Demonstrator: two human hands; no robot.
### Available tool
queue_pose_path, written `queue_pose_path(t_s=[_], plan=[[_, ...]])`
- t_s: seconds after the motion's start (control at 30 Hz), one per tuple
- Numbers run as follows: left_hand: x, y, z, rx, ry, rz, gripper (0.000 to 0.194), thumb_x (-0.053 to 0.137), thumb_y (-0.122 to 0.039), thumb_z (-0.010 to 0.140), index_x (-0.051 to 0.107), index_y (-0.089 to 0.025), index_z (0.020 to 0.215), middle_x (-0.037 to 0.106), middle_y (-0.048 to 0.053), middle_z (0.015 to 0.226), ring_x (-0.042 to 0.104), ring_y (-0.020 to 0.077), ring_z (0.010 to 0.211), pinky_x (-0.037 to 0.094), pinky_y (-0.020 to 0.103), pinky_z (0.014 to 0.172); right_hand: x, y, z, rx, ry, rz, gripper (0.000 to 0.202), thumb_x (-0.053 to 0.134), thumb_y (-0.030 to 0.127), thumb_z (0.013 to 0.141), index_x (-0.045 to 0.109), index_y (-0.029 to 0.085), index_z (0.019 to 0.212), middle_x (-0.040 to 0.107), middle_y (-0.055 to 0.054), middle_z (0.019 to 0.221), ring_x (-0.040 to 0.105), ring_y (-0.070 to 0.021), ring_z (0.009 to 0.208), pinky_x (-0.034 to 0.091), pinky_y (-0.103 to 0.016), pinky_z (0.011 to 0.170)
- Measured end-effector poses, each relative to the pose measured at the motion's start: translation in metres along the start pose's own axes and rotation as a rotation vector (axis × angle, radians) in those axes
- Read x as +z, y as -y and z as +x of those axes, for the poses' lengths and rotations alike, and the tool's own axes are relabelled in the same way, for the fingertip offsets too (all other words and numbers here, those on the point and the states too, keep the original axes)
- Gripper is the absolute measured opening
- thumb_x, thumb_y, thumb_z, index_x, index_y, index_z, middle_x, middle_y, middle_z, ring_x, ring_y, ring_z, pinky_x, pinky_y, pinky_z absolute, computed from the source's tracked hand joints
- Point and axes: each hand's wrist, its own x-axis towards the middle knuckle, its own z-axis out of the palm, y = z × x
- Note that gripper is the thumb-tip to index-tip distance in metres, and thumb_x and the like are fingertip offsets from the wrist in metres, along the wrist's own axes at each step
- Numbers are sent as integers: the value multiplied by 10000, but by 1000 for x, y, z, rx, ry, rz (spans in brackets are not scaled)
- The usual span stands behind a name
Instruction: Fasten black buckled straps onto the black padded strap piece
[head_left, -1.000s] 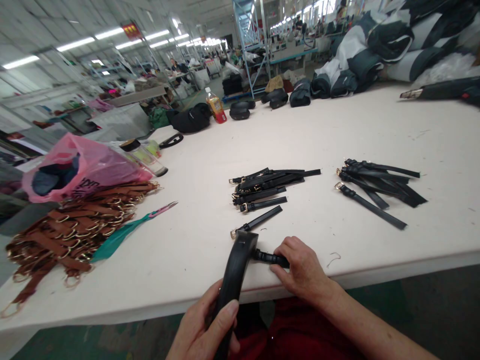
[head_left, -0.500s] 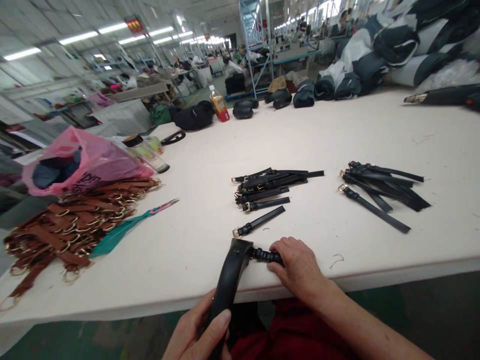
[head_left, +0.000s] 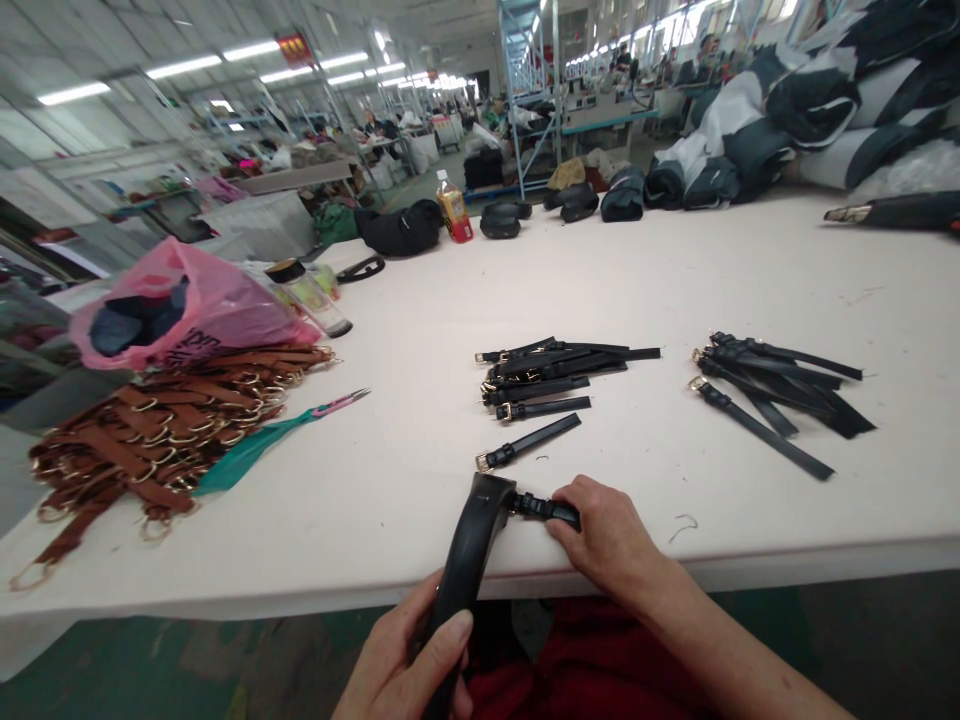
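1. The left hand (head_left: 409, 655) is wrapped round a curved black piece (head_left: 459, 570), thumb on top; the piece slants up over the near edge of the surface (head_left: 637, 270), and I cannot tell exactly what it is
2. The right hand (head_left: 611, 530) pinches a strap (head_left: 532, 507) between thumb and fingers, just beside the piece's broad upper end; whether the two are joined is unclear
3. The piece looks fairly stiff, set in a curve, and probably light; its smooth face may slip, so a grip round the middle seems sound
4. The strap looks light and bendable, firmer where it is banded; its glossy skin could scuff, so a flat pinch suits it
5. More straps lie in a middle pile (head_left: 559, 365) and a right pile (head_left: 799, 385); their metal buckles (head_left: 505, 411) are likely the hardest parts, the plain tails easier to take hold of
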Motion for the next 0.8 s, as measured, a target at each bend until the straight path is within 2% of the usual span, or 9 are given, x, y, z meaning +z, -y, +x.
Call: queue_pose_path(t_s=[0.3, 0.43, 0.6, 0.8], plan=[[0, 4, 2, 47, 12, 15, 423, 555, -442, 819, 516, -145, 1119, 547, -38, 585, 576, 142, 432, 372, 201, 386, 12, 0, -3, 18, -109, 77, 171, 630, 262, 754, 665, 275, 921, 604, -1, 833, 583, -169, 783, 400, -270, 697], [-1, 8, 4, 73, 28, 4, 389, 557, -437, 820, 537, -151, 1082, 558, -34, 588, 588, 140, 423, 342, 191, 370, 14, 0, -3, 10, -123, 76, 185, 639, 272, 748, 675, 282, 930, 617, 4, 803, 592, -170, 772, 411, -271, 700], [1, 8, 4, 107, 38, -11, 306, 569, -415, 817, 569, -155, 978, 568, -38, 574, 593, 138, 421, 397, 198, 391, 17, -1, -3, -2, -139, 31, 196, 638, 282, 744, 681, 280, 935, 642, 0, 801, 604, -172, 781, 416, -267, 703], [3, 10, 3, 127, 27, -40, 329, 597, -427, 790, 566, -151, 966, 570, -47, 538, 593, 132, 378, 375, 177, 347, 17, -1, -3, -25, -156, 37, 196, 628, 288, 758, 673, 286, 949, 639, 0, 807, 601, -170, 789, 413, -262, 699]])
